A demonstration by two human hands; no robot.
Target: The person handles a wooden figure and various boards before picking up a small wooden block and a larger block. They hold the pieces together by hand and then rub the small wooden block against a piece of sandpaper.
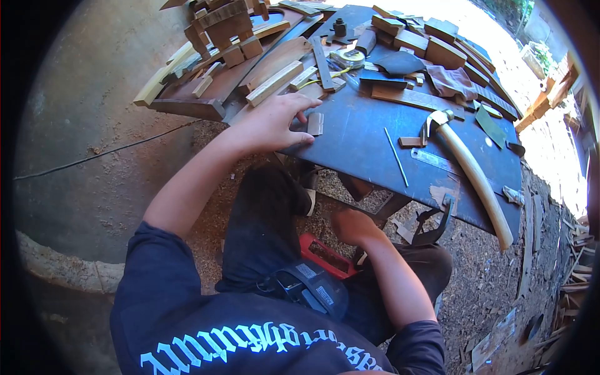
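My left hand (278,122) rests at the near-left edge of the blue tabletop (362,150), thumb and fingers apart. A small flat wood piece (315,124) lies just beyond its fingertips, apart from the thumb. Below the table edge, over my lap, my right hand (353,226) is curled closed and slightly blurred; whatever may be inside it is hidden. Near that hand a red frame-shaped object (328,256) sits between my legs, partly covered. A claw hammer (472,169) with a pale wooden handle lies at the table's right side.
Wood blocks (445,52) crowd the back of the table, near a tape measure (347,59) and a cloth (451,82). A thin rod (395,156) and a metal ruler (434,161) lie nearer. A clamp (440,225) grips the front edge. A wooden assembly (225,31) stands back left.
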